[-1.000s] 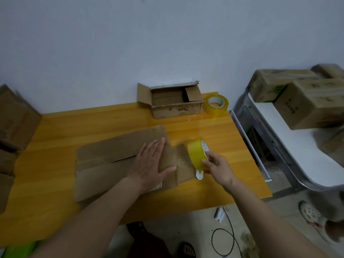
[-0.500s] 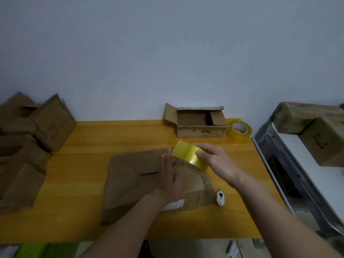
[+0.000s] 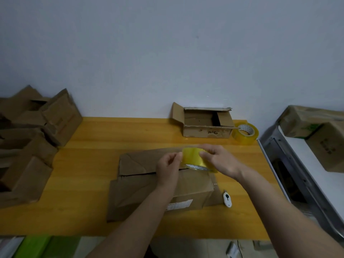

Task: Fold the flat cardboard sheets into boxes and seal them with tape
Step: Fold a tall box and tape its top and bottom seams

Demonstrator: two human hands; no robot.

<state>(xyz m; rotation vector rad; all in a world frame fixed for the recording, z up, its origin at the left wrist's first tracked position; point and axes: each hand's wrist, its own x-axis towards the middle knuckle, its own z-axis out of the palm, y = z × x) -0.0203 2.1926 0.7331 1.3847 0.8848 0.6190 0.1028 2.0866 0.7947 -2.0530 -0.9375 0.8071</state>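
Observation:
A flattened brown cardboard box (image 3: 141,183) lies on the yellow wooden table (image 3: 89,211), its two flaps meeting in a seam. A roll of yellow tape (image 3: 193,158) is held just above the box's right part. My right hand (image 3: 219,159) grips the roll from the right. My left hand (image 3: 168,167) is at the roll's left edge, fingertips pinching at the tape there. Whether a loose tape end is pulled out is not visible.
An open small cardboard box (image 3: 204,123) and a second tape roll (image 3: 245,133) stand at the table's back right. A white box cutter (image 3: 227,198) lies right of the box. Folded cartons (image 3: 33,138) pile up at left; cartons (image 3: 316,131) sit on a white shelf at right.
The camera view has tilted up. My left hand left the cardboard and came up to the roll's left edge. My right hand carried the roll from the table's right side to above the box.

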